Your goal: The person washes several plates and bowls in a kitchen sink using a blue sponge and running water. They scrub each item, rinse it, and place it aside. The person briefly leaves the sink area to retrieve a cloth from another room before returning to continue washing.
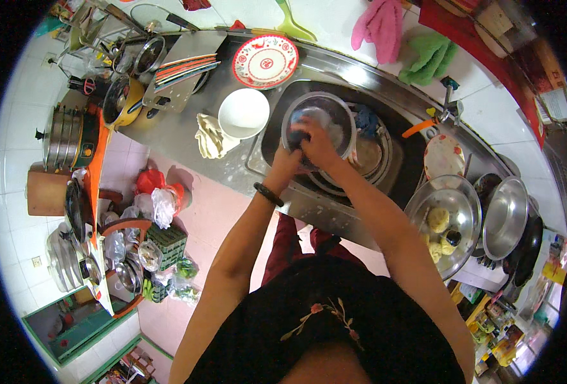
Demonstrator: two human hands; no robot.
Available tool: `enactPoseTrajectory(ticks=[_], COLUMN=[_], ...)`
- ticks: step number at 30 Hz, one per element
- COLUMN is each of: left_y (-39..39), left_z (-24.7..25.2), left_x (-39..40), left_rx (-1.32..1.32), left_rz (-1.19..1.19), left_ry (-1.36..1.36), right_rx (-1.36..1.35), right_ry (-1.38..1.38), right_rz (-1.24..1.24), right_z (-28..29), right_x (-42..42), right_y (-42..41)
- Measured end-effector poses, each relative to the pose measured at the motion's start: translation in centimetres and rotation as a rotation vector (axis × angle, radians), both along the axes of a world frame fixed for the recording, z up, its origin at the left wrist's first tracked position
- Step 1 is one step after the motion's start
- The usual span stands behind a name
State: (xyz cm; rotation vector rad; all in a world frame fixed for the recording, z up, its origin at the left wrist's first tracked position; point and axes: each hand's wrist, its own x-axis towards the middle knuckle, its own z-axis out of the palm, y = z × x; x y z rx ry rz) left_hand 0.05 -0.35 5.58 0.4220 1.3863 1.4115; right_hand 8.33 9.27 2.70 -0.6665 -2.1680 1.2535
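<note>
My right hand (316, 144) curls its fingers around a small dark object (298, 137), blurred and partly covered. Close against it is my left hand (288, 161), a dark bracelet on its wrist; its fingers are mostly hidden. Both hands are over a round, see-through bowl or lid (339, 113) with a pale rim, in the left part of the steel sink (398, 165). Beneath and to its right, round metal ware (384, 153) and a blue cloth (366, 119) lie in the sink. A white bowl (243, 114) stands on the counter left of the sink.
A cream cloth (212, 137) touches the white bowl. Behind is a red-rimmed plate (265, 61). The faucet (449, 113) has an orange spout. At right, a steel basin (463, 211) holds yellowish lumps, next to another metal basin (504, 221). A yellow pot (125, 103) stands left.
</note>
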Motion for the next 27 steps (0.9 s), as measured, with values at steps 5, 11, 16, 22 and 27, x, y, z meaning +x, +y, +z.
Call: enactPoseTrajectory(ticks=[5,11,16,22,27], left_y=[-1.0,-0.1,0.1,-1.1,-2.8], left_z=[-0.1,1.6,0.6,-2.1,-5.2], left_x=[-1.0,0.6,0.4,-1.0,-1.7], left_rx=[-0.081,-0.114,-0.11,-0.144,-0.173], left_rz=[-0.03,0.022,-0.028,-0.054,-0.054], left_ry=[0.348,0.105,0.154,0.274,0.439], right_rx=[0.137,0.677,0.422,-0.321,0.114], right_ry=[-0.48,-0.618,-0.012,-0.15,-0.618], right_rz=[0.38,-0.143,-0.22,0.17,0.298], right_z=[-0.8,2.0,-0.8,-3.6,-2.7], right_x=[3.1,2.4,-0.4,1.4,4.4], right_y=[1.1,2.1,2.3,-1.4,-1.6])
